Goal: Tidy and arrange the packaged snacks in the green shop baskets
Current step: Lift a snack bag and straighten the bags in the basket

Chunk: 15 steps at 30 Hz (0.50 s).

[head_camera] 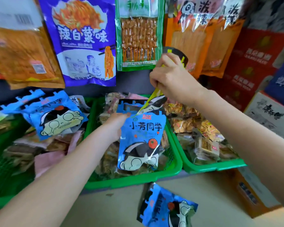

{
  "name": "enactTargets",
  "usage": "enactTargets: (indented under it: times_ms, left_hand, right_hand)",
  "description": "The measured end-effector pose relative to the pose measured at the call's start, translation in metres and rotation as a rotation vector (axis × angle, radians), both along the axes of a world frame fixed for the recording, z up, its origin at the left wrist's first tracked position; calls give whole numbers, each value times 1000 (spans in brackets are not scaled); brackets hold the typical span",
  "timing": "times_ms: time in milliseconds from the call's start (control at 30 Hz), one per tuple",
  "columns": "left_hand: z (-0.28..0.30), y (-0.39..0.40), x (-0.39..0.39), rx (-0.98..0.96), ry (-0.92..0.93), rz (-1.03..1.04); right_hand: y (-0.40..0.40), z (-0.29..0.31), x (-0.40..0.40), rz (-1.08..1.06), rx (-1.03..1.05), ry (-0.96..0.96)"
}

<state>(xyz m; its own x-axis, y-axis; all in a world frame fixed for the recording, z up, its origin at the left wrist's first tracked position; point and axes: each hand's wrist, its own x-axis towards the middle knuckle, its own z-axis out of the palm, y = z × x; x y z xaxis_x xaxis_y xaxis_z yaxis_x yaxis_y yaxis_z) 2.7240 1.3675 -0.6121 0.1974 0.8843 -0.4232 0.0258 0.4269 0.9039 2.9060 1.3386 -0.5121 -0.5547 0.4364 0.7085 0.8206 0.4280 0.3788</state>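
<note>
Here, a blue snack packet (pixel 140 138) was gripped at its upper edge by the left hand (pixel 115 126), held upright over the middle green basket (pixel 133 181). Above it, a yellow packet (pixel 154 102) was pinched in the closed right hand (pixel 169 79). Below both hands, another blue packet (pixel 166 208) lay on the floor.

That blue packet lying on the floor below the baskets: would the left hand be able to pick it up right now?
Probably not at once. The left hand is up in the middle basket gripping another blue packet, so it is full. Nothing covers the floor packet; the way down is open once the hand lets go.
</note>
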Motion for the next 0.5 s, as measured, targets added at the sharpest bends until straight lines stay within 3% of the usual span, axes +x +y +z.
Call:
enactTargets:
  times_ms: [267,400,500]
  left_hand:
    - [0,12,-38,5,-2,166]
    - [0,27,-49,38,21,264]
    - [1,35,-52,77,-15,286]
  right_hand:
    - [9,29,-17,-128,112,51]
    - [-7,59,-21,-348,100,191]
    - [-7,73,-22,-372,-9,118]
